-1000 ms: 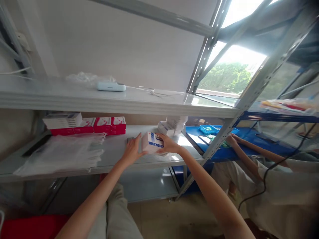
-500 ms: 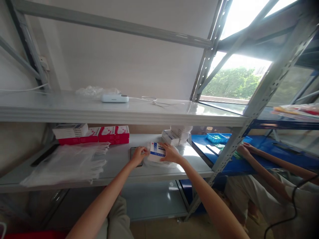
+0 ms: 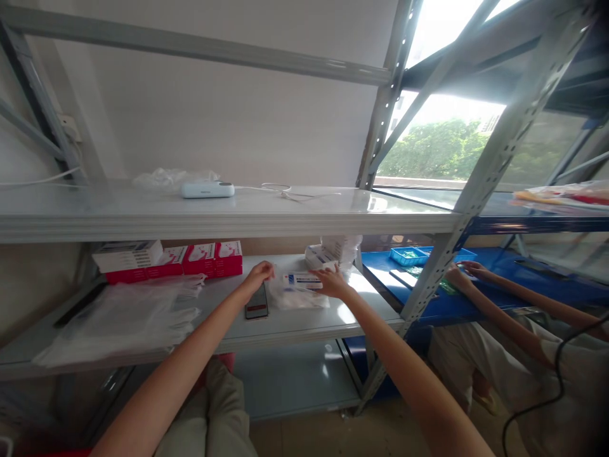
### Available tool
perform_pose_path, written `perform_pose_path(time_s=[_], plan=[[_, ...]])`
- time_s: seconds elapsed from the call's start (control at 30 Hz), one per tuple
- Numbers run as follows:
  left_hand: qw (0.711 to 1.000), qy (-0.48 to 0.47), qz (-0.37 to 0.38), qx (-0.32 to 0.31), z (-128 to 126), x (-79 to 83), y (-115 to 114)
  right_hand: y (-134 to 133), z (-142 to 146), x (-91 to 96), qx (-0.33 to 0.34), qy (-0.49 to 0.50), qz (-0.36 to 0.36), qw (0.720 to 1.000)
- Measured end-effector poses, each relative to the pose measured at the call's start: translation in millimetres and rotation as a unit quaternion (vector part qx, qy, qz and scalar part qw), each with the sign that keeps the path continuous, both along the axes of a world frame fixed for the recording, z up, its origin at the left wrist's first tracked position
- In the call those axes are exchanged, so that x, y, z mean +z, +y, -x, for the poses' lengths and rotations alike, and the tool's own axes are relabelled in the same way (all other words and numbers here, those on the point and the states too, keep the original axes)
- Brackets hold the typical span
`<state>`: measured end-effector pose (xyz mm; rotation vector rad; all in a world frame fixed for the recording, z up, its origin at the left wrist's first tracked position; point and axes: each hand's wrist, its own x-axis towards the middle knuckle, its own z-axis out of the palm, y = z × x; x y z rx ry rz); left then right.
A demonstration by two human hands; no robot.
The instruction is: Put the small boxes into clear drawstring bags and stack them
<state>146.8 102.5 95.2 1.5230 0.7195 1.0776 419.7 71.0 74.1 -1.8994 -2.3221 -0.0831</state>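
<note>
A small white-and-blue box (image 3: 304, 280) lies partly in or on a clear plastic bag (image 3: 297, 299) on the middle shelf; I cannot tell how far inside it is. My right hand (image 3: 332, 282) grips the box at its right end. At the bag's upper left edge, my left hand (image 3: 258, 277) is closed in a pinch, seemingly on the thin film. A phone (image 3: 257, 306) lies flat just below my left hand. Behind my right hand stand more white boxes (image 3: 320, 256), next to bagged ones (image 3: 347, 249).
Red-and-white boxes (image 3: 200, 259) line the shelf's back left, before them a pile of clear bags (image 3: 128, 311). Above, the upper shelf (image 3: 285, 223) holds a white device (image 3: 208, 190) with a cable. Past the metal post (image 3: 432, 273), another person's hands (image 3: 459, 276) work at a blue table.
My left hand has moved up and left, uncovering more of the phone. The box has tipped so that its barcoded narrow side shows, with my right hand still at it.
</note>
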Motion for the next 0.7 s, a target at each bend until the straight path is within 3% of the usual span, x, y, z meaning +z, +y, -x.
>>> perform_pose_path(time_s=[0.2,0.4,0.57,0.7], plan=[[0.997,-0.051,0.013,0.052,8.3,8.0,-1.7,-19.6,-44.5,57.9,0.034,0.026,0.013,0.999],[0.978,-0.177,0.108,-0.033,-11.0,19.8,5.2,-15.3,-44.7,92.0,0.089,-0.063,-0.081,0.991],[0.981,-0.116,0.142,-0.07,-24.9,26.1,12.5,-10.2,-27.6,83.6,0.083,-0.046,-0.145,0.985],[0.991,-0.087,0.094,-0.029,-22.4,24.8,11.2,-17.2,-35.3,51.1,-0.021,0.144,-0.177,0.974]])
